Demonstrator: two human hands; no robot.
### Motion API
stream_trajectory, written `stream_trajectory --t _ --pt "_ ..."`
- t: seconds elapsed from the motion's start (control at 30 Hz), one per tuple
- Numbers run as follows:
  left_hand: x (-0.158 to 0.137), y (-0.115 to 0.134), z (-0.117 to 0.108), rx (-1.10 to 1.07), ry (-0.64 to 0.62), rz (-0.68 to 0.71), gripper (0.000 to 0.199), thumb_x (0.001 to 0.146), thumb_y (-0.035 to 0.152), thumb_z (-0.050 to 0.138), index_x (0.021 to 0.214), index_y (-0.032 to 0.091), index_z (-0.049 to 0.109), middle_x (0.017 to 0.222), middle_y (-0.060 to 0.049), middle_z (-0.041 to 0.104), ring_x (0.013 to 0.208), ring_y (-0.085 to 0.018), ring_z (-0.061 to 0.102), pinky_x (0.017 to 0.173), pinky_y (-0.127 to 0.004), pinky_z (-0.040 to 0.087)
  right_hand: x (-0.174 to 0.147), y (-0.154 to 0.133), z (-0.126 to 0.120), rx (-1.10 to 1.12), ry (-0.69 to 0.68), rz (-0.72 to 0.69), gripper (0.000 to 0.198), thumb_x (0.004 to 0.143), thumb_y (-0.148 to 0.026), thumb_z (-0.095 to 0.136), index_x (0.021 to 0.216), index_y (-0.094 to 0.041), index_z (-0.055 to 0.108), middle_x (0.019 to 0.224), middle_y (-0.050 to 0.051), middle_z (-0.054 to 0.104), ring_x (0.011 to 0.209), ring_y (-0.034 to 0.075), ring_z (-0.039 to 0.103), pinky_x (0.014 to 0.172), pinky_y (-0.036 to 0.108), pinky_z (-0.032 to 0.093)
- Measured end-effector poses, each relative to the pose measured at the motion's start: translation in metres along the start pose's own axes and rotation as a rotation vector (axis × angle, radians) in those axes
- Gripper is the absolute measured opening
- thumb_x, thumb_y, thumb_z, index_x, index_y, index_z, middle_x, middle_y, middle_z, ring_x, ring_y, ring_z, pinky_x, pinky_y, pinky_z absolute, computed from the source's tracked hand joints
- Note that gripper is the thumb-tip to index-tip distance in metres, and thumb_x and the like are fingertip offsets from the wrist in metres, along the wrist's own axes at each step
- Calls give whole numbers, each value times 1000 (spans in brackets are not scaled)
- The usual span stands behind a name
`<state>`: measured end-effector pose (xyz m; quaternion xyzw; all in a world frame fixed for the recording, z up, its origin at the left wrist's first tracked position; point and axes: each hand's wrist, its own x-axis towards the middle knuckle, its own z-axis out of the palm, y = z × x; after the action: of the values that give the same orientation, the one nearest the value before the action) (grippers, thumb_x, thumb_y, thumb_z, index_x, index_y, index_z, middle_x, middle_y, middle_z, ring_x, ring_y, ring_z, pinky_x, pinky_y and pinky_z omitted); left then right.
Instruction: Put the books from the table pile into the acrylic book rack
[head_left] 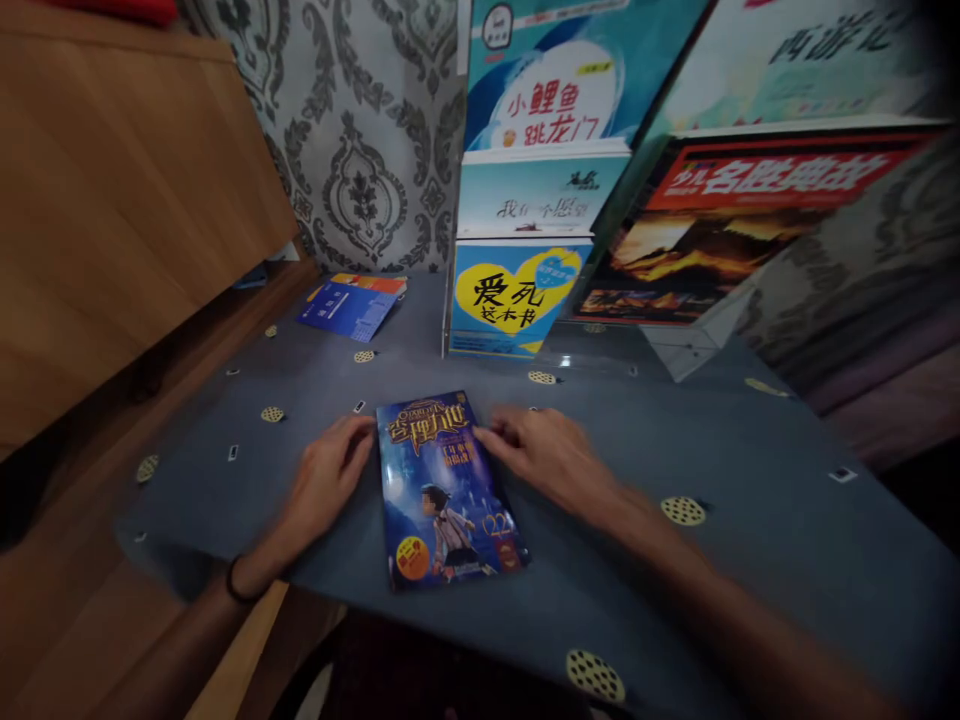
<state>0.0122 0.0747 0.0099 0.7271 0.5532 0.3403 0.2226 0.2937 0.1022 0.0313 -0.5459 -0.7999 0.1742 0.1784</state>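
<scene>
At the near side we had the desk (570,590), its smooth blue-grey cover printed with pale spotted pineapples. On it lay the book (450,490), flat and closed, a thin rectangle with a glossy blue cover, its lower left corner near the front edge. A firm pull toward us could have slid that slick cover over the edge, we judged. Our left hand (328,470), a dark round band (238,585) behind it, was half curled at the book's left side; our right hand (544,455), fingers bent, was at its upper right side. Blur kept us from telling whether either gripped or merely touched. An uneven push might have skewed the book, and pinching the cover alone could have creased it. Beyond stood the clear, hard-looking rack (694,345) of upright books; a forward shove might have knocked it. A thin blue leaflet (356,305) lay to its left, before wallpaper (360,190) of scrolling grey damask.
</scene>
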Motion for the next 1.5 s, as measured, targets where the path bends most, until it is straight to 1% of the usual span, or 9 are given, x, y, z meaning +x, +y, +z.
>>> stream_trajectory --t 0.1,0.17,0.23,0.43,0.73,0.83,1.07,1.3,1.5 --pt "-12 2 10 277 -9 170 30 102 33 43 123 21 60 126 -10 66 118 -26 62 101 -47 52 12 -30 12 70 29 -240 36 103 -46 42 114 -23 68 110 12 75 101 29 70 87 46 55" --pt "-17 -2 17 397 -39 207 35 103 31 41 133 20 54 140 -12 59 128 -28 57 105 -51 49 24 -48 27 116 -48 -438 50 104 -51 39 139 -19 55 142 15 61 133 31 55 109 53 45" --pt "-20 -7 22 483 -68 216 39 103 29 39 139 19 50 146 -15 55 132 -29 55 105 -53 48 37 -60 44 126 -132 -531 65 103 -57 37 149 -11 44 155 19 47 146 30 40 121 53 31" --pt "-20 -11 23 514 -98 239 44 105 29 36 147 20 43 146 -14 55 136 -27 52 106 -48 48 56 -62 70 197 -191 -481 75 100 -65 38 149 -10 45 154 20 48 148 29 38 124 53 26" --pt "-21 -15 27 529 -34 280 40 104 31 36 139 20 51 142 -14 59 130 -28 56 106 -50 47 46 -46 65 92 -146 -460 73 101 -61 36 149 -7 45 156 22 44 150 30 33 124 53 27" --pt "-21 -14 26 535 -33 278 39 105 33 36 138 20 52 142 -13 59 128 -28 57 107 -51 47 44 -40 63 87 -157 -462 70 102 -62 34 150 -11 45 155 18 46 149 27 36 124 50 29" --pt "-21 -11 24 560 -29 269 40 106 38 32 135 20 54 143 -11 60 127 -28 58 105 -50 48 36 -14 54 18 -54 -316 62 104 -53 37 147 -10 48 156 20 45 149 29 35 124 57 25" --pt "-21 -11 21 560 -46 293 42 107 39 31 135 17 54 143 -12 59 127 -28 57 105 -50 49 32 22 42 237 -50 -248 59 104 -53 31 149 -18 45 156 13 48 148 27 38 125 57 22" --pt "5 15 15 654 -119 359 38 106 33 34 126 15 61 131 -14 66 124 -31 58 101 -51 50 36 36 29 493 -83 -213 59 104 -60 28 148 -26 46 146 8 59 138 24 52 120 52 35"
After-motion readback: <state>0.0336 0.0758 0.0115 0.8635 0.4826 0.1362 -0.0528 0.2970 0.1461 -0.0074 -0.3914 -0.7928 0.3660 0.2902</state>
